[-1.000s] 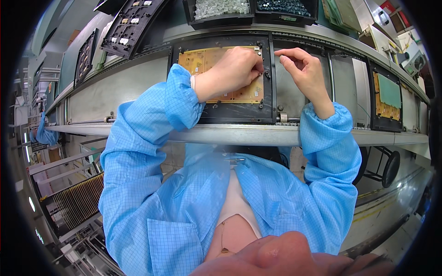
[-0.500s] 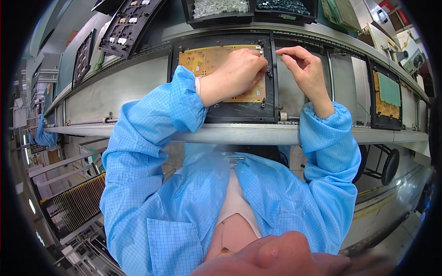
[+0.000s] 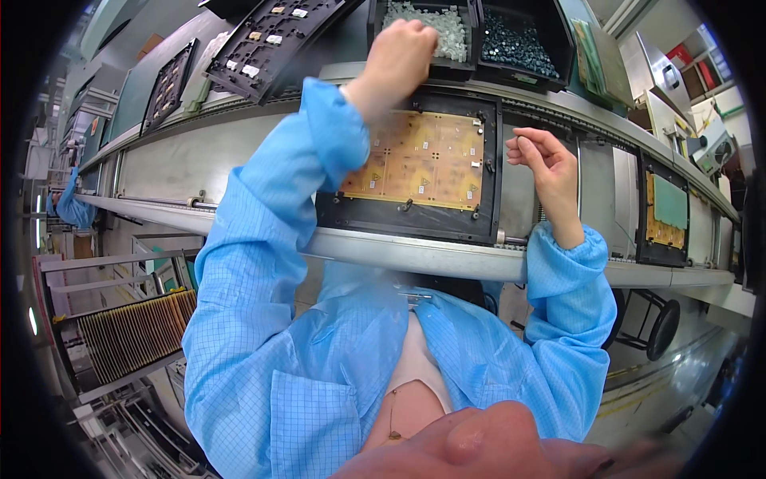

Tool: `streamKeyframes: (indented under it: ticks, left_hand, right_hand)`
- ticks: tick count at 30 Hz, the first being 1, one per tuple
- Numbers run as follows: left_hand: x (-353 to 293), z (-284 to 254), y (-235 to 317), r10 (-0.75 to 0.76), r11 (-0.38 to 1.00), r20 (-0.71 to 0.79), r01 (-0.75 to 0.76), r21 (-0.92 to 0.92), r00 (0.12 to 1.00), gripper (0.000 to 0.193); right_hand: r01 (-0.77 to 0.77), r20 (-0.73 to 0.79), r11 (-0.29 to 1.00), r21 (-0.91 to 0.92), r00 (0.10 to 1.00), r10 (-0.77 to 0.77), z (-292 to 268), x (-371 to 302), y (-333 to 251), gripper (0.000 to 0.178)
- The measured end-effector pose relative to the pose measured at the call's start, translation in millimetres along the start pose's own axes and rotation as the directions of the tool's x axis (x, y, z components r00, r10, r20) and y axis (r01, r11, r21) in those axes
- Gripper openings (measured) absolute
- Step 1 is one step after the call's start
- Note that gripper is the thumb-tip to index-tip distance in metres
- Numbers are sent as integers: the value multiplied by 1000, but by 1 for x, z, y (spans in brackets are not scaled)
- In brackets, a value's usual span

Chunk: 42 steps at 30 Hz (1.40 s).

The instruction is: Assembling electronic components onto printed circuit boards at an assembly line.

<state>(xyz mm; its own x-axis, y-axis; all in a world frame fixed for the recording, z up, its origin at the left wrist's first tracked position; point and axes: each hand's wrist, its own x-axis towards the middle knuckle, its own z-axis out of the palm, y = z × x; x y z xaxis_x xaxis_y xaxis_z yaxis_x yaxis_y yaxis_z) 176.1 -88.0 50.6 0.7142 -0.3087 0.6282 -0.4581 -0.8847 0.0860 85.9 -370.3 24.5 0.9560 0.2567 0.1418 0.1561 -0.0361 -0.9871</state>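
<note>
My left hand point(image 3: 399, 62) is over the bin of small white pieces point(image 3: 448, 36), its fingertips hidden behind the knuckles. To the right of the yellow circuit board point(image 3: 443, 148), my right hand point(image 3: 546, 164) is raised with thumb and forefinger pinched together. A tiny dark speck shows at that pinch, too small to name. The board lies in a black frame point(image 3: 415, 222) on the conveyor. Several small components and white labels sit on it, and my left forearm covers its left end.
A bin of small dark blue parts point(image 3: 519, 49) stands beside the white one. At the back left lie black trays point(image 3: 275, 40) with parts. Further right on the conveyor is another black frame point(image 3: 650, 249) with a green sheet point(image 3: 669, 201). The metal rail point(image 3: 431, 248) runs along the front.
My left hand has gone from the board's right end up to the bin of white pieces, uncovering most of the board. My right hand stays pinched beside the frame. The view has shifted slightly.
</note>
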Motion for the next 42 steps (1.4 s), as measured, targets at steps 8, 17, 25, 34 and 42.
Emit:
streamKeyframes:
  ticks: [8, 17, 25, 34, 42]
  left_hand:
    - [28, 39, -39, -180, 977, 310, 133, 167, 934, 22]
    - [25, 72, -54, -166, 985, 257, 145, 98, 952, 17]
    - [25, 85, -47, 24, 994, 296, -55, 98, 955, 13]
    - [34, 66, -28, 191, 978, 293, -207, 25, 937, 10]
    - [36, 64, -22, 332, 930, 218, -358, 87, 917, 10]
  right_hand:
    - [-128, 112, 990, -63, 985, 134, -2, -11, 14, 23]
    - [-248, 175, 967, 54, 956, 235, -1, -18, 21, 24]
    - [-134, 133, 983, -124, 980, 150, -2, -26, 24, 12]
    - [188, 115, 758, -624, 982, -148, 7, -30, 23, 12]
    - [349, 209, 555, -755, 930, -302, 5, -28, 30, 11]
